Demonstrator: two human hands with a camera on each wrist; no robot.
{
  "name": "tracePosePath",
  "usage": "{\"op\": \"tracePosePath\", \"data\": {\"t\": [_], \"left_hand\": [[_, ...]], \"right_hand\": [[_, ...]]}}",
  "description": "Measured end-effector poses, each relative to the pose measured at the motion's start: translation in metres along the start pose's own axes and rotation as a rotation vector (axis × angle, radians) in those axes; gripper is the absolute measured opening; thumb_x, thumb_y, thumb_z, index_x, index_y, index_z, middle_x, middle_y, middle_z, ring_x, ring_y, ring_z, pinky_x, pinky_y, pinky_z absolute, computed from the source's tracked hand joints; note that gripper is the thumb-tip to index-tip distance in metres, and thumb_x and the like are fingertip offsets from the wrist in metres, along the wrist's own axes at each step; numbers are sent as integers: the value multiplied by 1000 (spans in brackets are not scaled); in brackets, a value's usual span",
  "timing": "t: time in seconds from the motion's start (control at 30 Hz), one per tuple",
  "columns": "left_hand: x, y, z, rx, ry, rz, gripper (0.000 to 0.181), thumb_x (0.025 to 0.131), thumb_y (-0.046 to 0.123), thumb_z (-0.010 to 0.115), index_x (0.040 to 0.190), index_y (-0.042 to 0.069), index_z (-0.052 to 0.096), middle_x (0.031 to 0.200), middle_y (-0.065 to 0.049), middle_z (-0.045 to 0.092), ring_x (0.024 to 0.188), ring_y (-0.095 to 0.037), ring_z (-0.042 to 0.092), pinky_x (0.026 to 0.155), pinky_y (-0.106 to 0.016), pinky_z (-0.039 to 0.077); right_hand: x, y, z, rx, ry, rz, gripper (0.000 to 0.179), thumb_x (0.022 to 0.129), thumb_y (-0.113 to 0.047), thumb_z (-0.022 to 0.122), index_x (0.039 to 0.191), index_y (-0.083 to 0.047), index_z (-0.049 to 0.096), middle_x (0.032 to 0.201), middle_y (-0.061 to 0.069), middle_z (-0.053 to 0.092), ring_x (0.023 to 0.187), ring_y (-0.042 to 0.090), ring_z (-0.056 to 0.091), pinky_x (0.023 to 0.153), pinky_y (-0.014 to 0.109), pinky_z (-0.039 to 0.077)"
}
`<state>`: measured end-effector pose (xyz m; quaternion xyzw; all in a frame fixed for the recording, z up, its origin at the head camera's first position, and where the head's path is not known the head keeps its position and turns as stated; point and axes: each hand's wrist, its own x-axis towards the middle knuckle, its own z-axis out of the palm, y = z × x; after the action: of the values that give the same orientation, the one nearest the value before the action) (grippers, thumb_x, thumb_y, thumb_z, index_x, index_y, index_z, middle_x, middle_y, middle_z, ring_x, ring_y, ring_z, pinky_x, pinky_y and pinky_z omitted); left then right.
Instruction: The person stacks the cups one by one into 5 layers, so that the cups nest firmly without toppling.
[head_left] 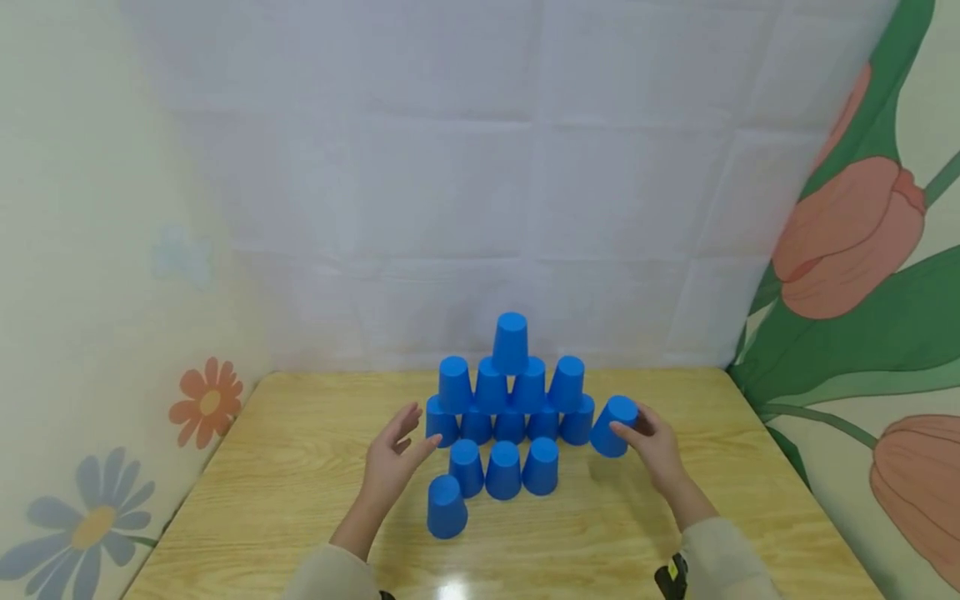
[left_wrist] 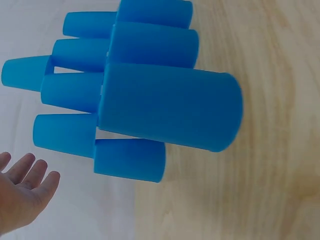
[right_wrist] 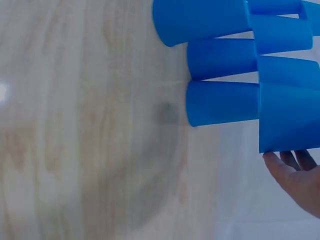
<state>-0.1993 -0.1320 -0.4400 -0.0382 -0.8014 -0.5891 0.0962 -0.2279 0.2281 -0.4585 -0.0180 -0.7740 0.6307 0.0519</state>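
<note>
My right hand [head_left: 656, 450] grips a blue plastic cup [head_left: 611, 429], tilted and upside down, just right of a stack of like cups. In the right wrist view, the fingers [right_wrist: 280, 167] are at the side of this held cup [right_wrist: 292, 120]. My left hand [head_left: 386, 458] holds nothing; its fingers are spread beside the left end of the stack. The stack's bottom row [head_left: 510, 427] has several inverted cups, with another row [head_left: 491, 387] above and a single cup [head_left: 512, 343] on top.
In front of the stack stand three inverted cups [head_left: 503, 472] side by side. One more cup [head_left: 447, 507] stands closer to me at the left. All are on a wooden table [head_left: 300, 483], with a white cloth [head_left: 450, 183] hanging behind it.
</note>
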Motion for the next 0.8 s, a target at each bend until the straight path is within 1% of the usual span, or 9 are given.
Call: {"op": "tracePosePath", "data": {"t": [0.17,0.33,0.37,0.47,0.57,0.6,0.67,0.7,0.8], "left_hand": [[-10,-8,3,21,8,-19,65,75,25,67,130,7,36,126,-14,43,114,-27,39,90,-44,34],[-19,-15,6,20,-16,-37,70,74,28,68,131,7,33,128,-15,41,116,-29,37,91,-45,34],[-20,-16,6,9,-22,-43,71,74,28,68,132,7,32,128,-15,40,116,-29,36,91,-46,33],[-25,-21,8,-31,-32,-65,77,73,27,69,134,8,25,129,-17,38,118,-31,34,92,-47,30],[-29,-26,12,-48,-31,-72,81,73,22,70,135,7,21,129,-19,37,117,-33,33,92,-49,30],[-31,-27,14,-44,-27,-74,81,72,20,70,135,7,21,129,-19,37,117,-33,34,92,-49,30],[-33,-29,17,-21,-22,-69,80,72,20,70,135,6,22,128,-21,38,115,-35,35,90,-50,31],[-34,-30,19,-2,-18,-66,79,72,21,70,134,5,24,127,-21,39,114,-36,36,89,-51,32],[-37,-33,23,37,-19,-86,77,72,25,70,132,3,28,125,-21,40,112,-39,36,88,-52,32]], "right_hand": [[7,-18,-8,-62,19,-15,62,78,-31,64,125,1,40,119,21,44,108,31,42,87,41,38],[16,-28,-15,-84,23,-104,60,80,-30,62,125,2,40,117,23,45,106,33,43,85,44,39],[21,-25,-17,-80,24,-123,58,80,-29,62,125,1,41,117,23,45,106,34,43,85,45,39],[46,4,-27,-4,17,-192,54,78,-25,64,124,-5,45,117,18,48,105,31,45,81,44,42],[62,16,-30,18,11,-213,52,78,-23,65,124,-10,46,118,14,48,106,28,45,80,42,43],[62,10,-28,18,14,-216,52,77,-24,65,124,-10,46,117,14,49,105,27,45,80,41,44],[53,-14,-21,-31,29,-191,54,78,-28,64,125,-8,45,118,16,48,106,29,44,83,42,42],[46,-32,-16,-58,31,-172,56,79,-30,63,125,-7,43,118,17,47,107,30,43,85,44,40],[35,-65,-3,-102,38,-138,56,81,-28,61,126,-2,41,120,21,45,109,33,42,87,45,37]]}}
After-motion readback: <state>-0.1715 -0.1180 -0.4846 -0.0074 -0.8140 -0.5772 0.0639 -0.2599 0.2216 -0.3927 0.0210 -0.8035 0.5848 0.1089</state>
